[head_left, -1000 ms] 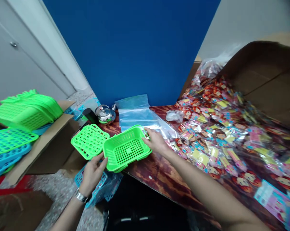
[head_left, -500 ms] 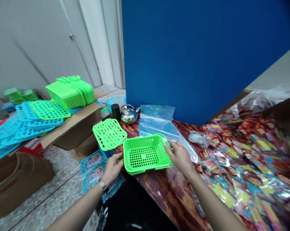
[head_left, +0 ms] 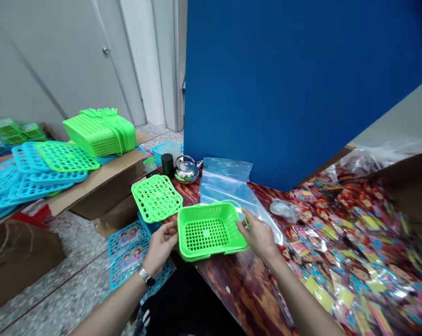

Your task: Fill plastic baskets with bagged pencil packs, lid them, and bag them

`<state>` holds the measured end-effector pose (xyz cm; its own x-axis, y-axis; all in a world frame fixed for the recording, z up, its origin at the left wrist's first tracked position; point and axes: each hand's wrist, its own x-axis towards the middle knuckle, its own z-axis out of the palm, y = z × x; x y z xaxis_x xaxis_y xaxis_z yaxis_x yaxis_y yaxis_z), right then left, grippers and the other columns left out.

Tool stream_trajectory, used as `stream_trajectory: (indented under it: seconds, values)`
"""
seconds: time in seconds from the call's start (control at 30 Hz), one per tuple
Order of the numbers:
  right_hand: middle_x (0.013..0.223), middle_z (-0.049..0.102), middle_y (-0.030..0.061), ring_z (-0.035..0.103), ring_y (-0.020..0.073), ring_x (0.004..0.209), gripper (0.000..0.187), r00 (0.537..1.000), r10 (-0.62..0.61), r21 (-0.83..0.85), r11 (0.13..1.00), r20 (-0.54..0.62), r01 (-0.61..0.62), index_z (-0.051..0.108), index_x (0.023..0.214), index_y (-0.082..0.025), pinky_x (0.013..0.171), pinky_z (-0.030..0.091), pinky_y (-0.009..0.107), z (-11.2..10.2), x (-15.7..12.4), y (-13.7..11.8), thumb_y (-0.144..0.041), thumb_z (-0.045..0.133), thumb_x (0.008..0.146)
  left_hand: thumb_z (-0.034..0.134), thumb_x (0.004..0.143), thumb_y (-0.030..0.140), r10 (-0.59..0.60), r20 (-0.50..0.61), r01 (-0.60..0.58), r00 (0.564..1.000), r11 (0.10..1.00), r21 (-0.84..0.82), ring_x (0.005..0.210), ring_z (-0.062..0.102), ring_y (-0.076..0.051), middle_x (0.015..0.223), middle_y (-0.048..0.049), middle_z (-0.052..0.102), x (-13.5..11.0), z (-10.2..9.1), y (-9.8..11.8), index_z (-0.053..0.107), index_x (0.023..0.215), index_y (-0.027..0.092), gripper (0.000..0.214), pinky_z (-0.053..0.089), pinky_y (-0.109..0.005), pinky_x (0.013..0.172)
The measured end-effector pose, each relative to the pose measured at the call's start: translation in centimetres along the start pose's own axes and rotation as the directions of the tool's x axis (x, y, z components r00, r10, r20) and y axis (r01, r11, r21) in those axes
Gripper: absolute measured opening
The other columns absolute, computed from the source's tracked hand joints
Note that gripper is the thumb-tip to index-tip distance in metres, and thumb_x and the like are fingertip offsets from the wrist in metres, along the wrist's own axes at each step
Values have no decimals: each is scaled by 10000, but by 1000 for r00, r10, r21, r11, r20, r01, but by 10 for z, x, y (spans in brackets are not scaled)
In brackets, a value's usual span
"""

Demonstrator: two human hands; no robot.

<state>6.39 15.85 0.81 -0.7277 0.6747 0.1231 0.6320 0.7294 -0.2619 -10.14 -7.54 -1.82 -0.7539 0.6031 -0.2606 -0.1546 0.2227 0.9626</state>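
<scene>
A green plastic mesh basket (head_left: 209, 228) rests at the near edge of a dark wooden table (head_left: 245, 280). My left hand (head_left: 161, 247), a watch on its wrist, grips the basket's left rim. My right hand (head_left: 258, 237) grips its right rim, beside a thin green handle standing up there. A flat green perforated lid (head_left: 156, 197) lies just left of the basket at the table's corner. Clear plastic bags (head_left: 228, 184) lie behind the basket.
A heap of cartoon-doll packets (head_left: 350, 233) covers the table's right side. A small metal kettle (head_left: 186, 169) and a black cup (head_left: 167, 164) stand at the back. Cardboard boxes (head_left: 102, 179) on the left carry stacked green baskets (head_left: 99, 131) and blue lids (head_left: 32, 175). A blue board (head_left: 284, 84) rises behind.
The view has swung left and the boxes on the floor have come into sight. Both hands keep hold of the green basket, which has turned squarer to me; its handle now stands up.
</scene>
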Motion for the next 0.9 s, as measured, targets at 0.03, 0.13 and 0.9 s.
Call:
stream_trajectory:
  seconds: [0.03,0.13,0.9]
  values:
    - [755,689,27,657,195,720,432,1000,-14,13,1000,-19,14,533,1222,-155,603,430,259,3,1,2,-344,489,836,638,670,392,1,7,-1,1000,1000,-3,629,597,-139,847,-66,650,0,1,0,531,1160,98,581,460,-237,545]
    - [715,684,34,657,201,677,432,995,-55,33,998,-86,58,557,1178,-146,577,419,264,10,2,8,-375,452,828,633,657,345,10,36,-10,999,1000,-3,630,601,-148,800,-58,661,3,2,-1,593,1079,100,490,464,-244,555]
    - [743,679,56,647,193,593,502,993,-31,52,998,-116,37,560,1187,-126,541,446,272,17,-1,11,-461,396,851,507,673,190,95,53,-105,994,964,245,575,605,-146,700,-4,644,24,-7,-3,581,1044,138,382,461,-260,562]
